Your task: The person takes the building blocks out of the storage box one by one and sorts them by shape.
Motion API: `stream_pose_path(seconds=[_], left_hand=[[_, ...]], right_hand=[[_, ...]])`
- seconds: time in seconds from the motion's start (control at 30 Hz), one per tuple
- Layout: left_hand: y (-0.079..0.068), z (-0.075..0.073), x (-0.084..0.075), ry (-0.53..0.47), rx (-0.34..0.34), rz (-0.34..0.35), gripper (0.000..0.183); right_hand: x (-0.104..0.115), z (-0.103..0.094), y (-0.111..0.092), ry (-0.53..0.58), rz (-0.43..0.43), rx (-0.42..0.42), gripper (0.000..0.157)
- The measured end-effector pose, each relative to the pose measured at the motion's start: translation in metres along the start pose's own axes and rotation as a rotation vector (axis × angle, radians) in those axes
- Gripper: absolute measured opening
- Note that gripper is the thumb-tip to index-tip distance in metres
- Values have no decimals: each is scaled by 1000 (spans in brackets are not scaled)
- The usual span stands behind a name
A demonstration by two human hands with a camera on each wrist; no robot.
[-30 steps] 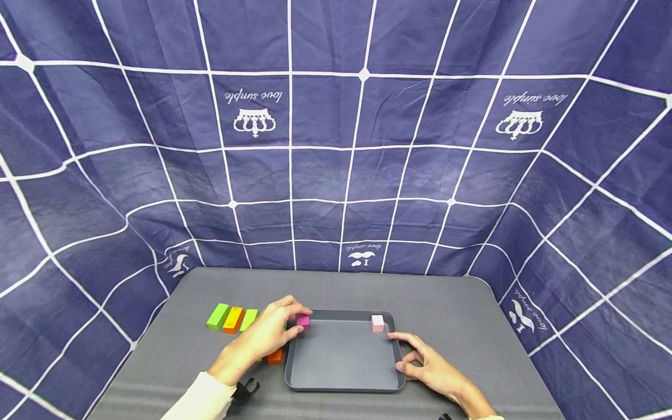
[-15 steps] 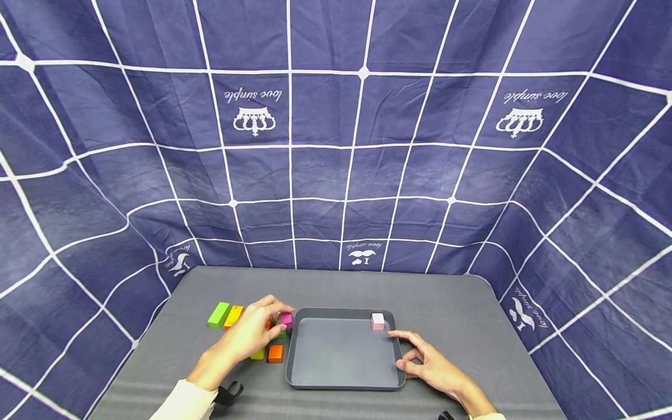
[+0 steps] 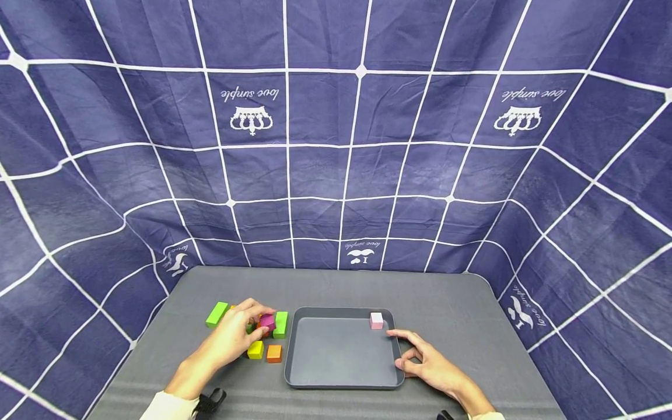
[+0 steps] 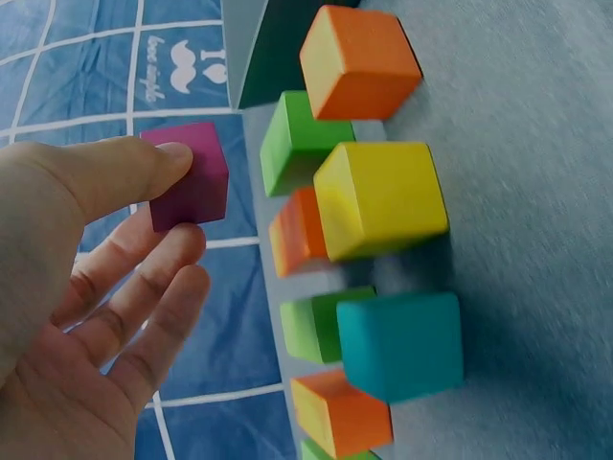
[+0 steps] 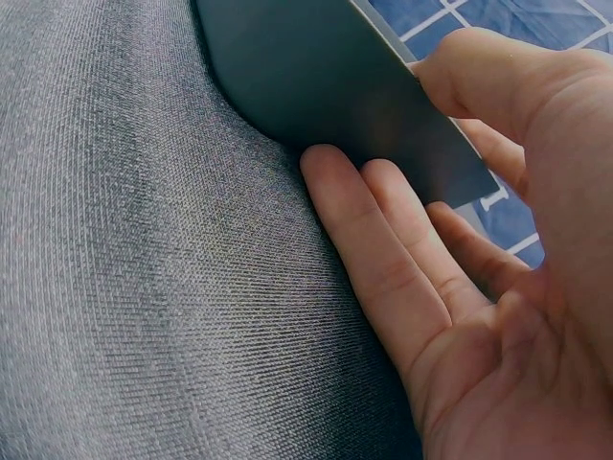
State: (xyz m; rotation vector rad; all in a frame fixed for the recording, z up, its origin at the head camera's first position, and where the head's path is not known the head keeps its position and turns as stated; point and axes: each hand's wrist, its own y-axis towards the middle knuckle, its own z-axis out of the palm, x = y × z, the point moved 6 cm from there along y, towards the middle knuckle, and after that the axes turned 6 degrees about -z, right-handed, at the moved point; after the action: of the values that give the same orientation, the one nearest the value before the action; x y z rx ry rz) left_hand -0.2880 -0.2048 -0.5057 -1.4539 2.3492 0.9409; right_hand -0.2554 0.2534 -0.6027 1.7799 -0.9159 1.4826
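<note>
My left hand (image 3: 230, 335) pinches a purple block (image 4: 203, 188) between thumb and fingers, above the table on the left. Beneath and beside that hand are a green block (image 3: 280, 325), a yellow block (image 3: 255, 350) and an orange block (image 3: 274, 353). A teal block (image 4: 402, 347) shows close by in the left wrist view. The grey tray (image 3: 341, 356) lies in the middle, with a pale pink block (image 3: 376, 321) in its far right corner. At the tray's right side, my right hand (image 3: 433, 370) grips the rim, thumb on the edge and fingers against the outer wall.
A light green block (image 3: 217, 315) lies farther left on the grey tabletop (image 3: 436, 315). A blue gridded curtain (image 3: 325, 175) rises behind the table and along both sides.
My left hand has carried the purple block left, from over the tray's far left corner to above the other blocks. The right hand stays at the tray.
</note>
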Motion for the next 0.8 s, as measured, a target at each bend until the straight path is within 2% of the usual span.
stream_pose_path(seconds=[0.37,0.8], left_hand=[[-12,-14,14,46,-32,-44,42],[-21,-25,24,95,-136,17,43]], right_hand=[[1,0,0,11,-3,7,74],[0,0,0,15,-18,5,73]])
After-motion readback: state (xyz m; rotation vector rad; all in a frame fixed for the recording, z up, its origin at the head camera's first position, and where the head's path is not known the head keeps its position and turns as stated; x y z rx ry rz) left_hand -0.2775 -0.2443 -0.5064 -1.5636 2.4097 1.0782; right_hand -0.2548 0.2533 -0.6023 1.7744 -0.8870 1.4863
